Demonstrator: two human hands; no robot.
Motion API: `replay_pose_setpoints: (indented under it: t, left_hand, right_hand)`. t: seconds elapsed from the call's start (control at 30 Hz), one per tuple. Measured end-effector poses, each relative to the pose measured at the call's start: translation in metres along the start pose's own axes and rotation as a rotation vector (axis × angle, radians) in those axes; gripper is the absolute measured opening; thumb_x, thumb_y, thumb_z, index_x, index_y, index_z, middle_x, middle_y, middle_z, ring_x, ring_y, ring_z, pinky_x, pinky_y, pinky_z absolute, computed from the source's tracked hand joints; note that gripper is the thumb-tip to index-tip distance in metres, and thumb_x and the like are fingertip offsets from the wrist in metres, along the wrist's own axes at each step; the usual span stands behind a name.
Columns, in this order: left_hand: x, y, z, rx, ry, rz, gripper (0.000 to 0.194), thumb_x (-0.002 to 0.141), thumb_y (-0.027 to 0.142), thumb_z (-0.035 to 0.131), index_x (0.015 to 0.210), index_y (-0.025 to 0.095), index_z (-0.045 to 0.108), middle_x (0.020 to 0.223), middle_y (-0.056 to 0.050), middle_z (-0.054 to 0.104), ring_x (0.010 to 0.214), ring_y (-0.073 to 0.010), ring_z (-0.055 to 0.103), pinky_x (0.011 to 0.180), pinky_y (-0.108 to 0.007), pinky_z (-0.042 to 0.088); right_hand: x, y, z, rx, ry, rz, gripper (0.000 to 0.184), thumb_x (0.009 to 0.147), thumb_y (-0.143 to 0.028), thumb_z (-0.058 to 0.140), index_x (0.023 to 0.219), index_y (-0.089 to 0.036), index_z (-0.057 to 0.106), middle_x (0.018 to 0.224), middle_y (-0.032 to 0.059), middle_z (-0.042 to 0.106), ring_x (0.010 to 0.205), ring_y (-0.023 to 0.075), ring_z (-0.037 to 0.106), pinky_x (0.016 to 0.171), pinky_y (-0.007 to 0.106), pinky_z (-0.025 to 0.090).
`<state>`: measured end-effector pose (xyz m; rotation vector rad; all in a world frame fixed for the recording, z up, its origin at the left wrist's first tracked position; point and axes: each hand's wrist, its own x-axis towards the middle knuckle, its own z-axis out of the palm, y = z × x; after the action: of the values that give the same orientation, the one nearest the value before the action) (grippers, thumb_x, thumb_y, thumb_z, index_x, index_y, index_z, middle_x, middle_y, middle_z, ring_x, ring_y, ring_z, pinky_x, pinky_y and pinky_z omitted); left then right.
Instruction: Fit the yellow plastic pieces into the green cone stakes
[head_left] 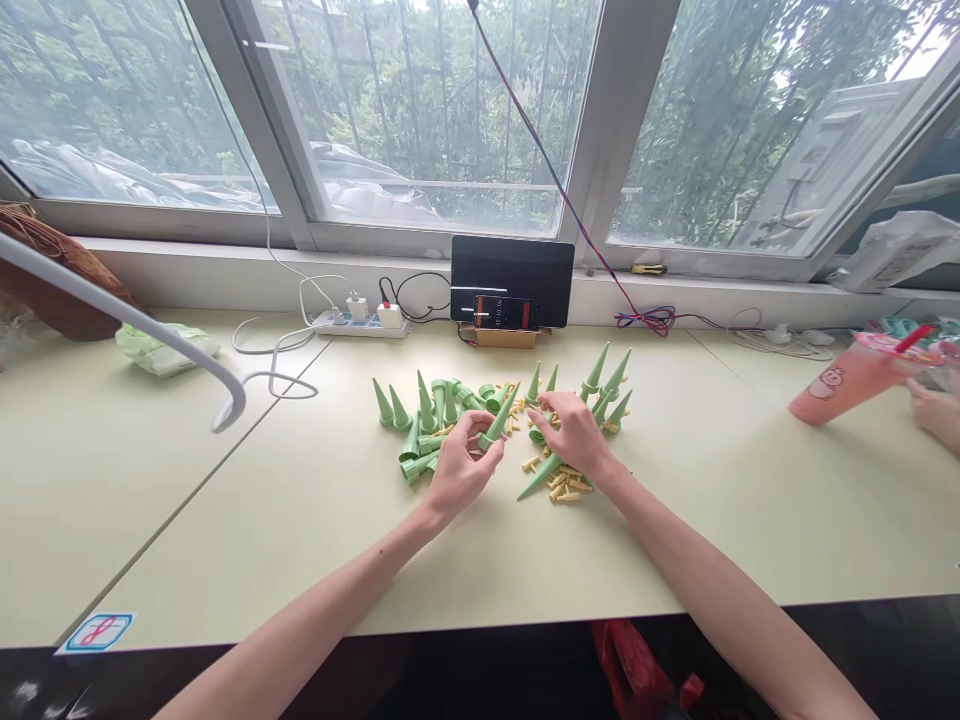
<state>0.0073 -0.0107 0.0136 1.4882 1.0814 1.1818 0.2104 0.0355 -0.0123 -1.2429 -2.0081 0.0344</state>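
In my left hand (pixel 466 462) is a green plastic cone spike (pixel 500 420), its point tilted up and to the right, with my fingers closed around its wider base. My right hand (pixel 574 432) is a short way to the right, thumb and fingers apart and bent, and nothing shows between them. Below it lies another green spike (pixel 541 476) beside a small pile of yellow T-shaped pieces (pixel 568 486). Several loose green spikes (pixel 420 443) lie heaped left of my left hand. More spikes (pixel 615 375) stand upright behind my right hand.
A phone (pixel 506 313) leans before a dark tablet (pixel 512 270) at the back. Left of it sits a power strip (pixel 360 322) with cables. On the right stands a pink drink cup (pixel 840 383), with another person's hand (pixel 936 412) beside it. A white curved bar (pixel 135 325) crosses the left.
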Motion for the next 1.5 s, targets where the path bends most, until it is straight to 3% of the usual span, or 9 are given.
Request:
replay_pose_setpoints:
  t: [0.37,0.63,0.9,1.2,1.5]
  left_hand:
    - [0.001,-0.008,0.001,-0.034,-0.023,0.035,0.028,0.083,0.042,0.066,0.086,0.018,0.052,0.084,-0.001,0.058,0.059,-0.0119,0.061,0.036,-0.020,0.048]
    - [-0.001,-0.008,0.002,0.018,-0.012,0.063,0.031,0.084,0.047,0.065,0.089,0.018,0.058,0.089,-0.004,0.063,0.060,-0.0140,0.067,0.036,-0.019,0.047]
    - [0.000,-0.008,0.000,0.056,-0.008,0.041,0.029,0.085,0.047,0.065,0.090,0.018,0.068,0.068,-0.001,0.063,0.046,-0.0103,0.055,0.039,-0.021,0.041]
    - [0.000,-0.008,0.001,0.072,-0.006,0.069,0.031,0.088,0.048,0.061,0.086,0.017,0.067,0.062,0.000,0.056,0.045,-0.0089,0.044,0.041,-0.022,0.035]
    - [0.000,-0.007,0.003,0.036,-0.028,0.018,0.034,0.092,0.051,0.054,0.085,0.018,0.055,0.087,-0.004,0.069,0.041,-0.0058,0.044,0.040,-0.022,0.038]
  right_hand:
    - [0.002,-0.017,0.010,-0.124,-0.126,-0.083,0.020,0.092,-0.024,0.059,0.110,-0.016,0.061,0.099,0.0106,0.066,0.095,0.0256,0.057,0.085,0.038,0.044]
    - [0.006,-0.023,0.011,-0.227,-0.273,-0.129,0.006,0.092,-0.020,0.060,0.094,-0.018,0.065,0.091,0.0080,0.061,0.088,0.0217,0.052,0.083,0.034,0.041]
    - [0.006,-0.022,0.013,-0.245,-0.319,-0.135,0.010,0.094,-0.019,0.059,0.088,-0.018,0.066,0.090,0.0069,0.059,0.085,0.0196,0.051,0.079,0.032,0.039]
    - [0.007,-0.017,0.018,-0.261,-0.313,-0.153,0.015,0.095,-0.022,0.060,0.081,-0.018,0.065,0.086,0.0058,0.059,0.083,0.0190,0.052,0.079,0.032,0.038]
    - [0.007,-0.016,0.019,-0.314,-0.302,-0.169,0.016,0.095,-0.022,0.060,0.079,-0.017,0.062,0.083,0.0054,0.057,0.081,0.0193,0.051,0.078,0.031,0.039]
